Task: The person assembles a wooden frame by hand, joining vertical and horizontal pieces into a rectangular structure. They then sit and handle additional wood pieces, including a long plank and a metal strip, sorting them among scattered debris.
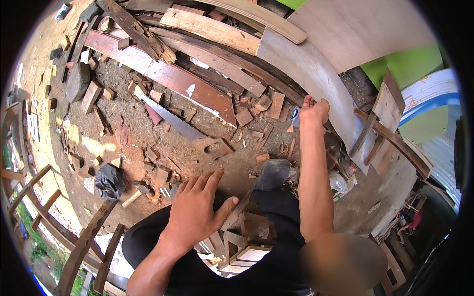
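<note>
Left hand (197,207) spreads open over one knee (140,234); right hand (314,109) curls beside the grey board (316,71), whether its grip holds anything unclear; the saw (178,124) lies on the ground (136,150).

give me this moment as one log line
left hand: palm down, fingers extended | right hand: curled near pale board, grip unclear | handsaw: on ground | hammer: near black bag
</note>
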Demonstrator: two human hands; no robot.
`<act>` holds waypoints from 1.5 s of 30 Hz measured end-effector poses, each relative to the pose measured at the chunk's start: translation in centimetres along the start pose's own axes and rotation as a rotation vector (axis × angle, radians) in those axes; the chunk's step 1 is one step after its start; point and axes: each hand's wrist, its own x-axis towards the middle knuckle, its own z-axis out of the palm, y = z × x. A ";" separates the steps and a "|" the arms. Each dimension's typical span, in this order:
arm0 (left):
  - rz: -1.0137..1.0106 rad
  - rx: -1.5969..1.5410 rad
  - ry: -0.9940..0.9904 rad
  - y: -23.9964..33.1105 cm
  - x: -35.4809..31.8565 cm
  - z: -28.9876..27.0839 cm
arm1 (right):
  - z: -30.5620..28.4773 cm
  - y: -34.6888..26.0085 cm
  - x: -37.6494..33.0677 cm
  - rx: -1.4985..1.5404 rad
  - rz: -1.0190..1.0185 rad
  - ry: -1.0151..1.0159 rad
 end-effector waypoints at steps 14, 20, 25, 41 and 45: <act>0.039 0.059 0.049 3.2 -3.8 -1.5 | 6.6 -8.2 -6.7 0.037 -0.279 -0.262; 0.036 0.092 0.093 3.6 -5.7 -1.3 | 4.7 -7.5 -7.6 -0.036 -0.266 -0.225; 0.069 0.077 0.125 3.4 -6.1 -0.7 | 3.8 -7.1 -8.0 -0.032 -0.184 -0.223; 0.030 0.122 0.262 2.1 -10.4 -0.1 | -17.6 -3.4 -15.2 0.005 -0.185 -0.327; -0.021 0.102 0.330 2.2 -9.6 0.5 | -21.7 -5.9 -15.5 -0.043 -0.259 -0.345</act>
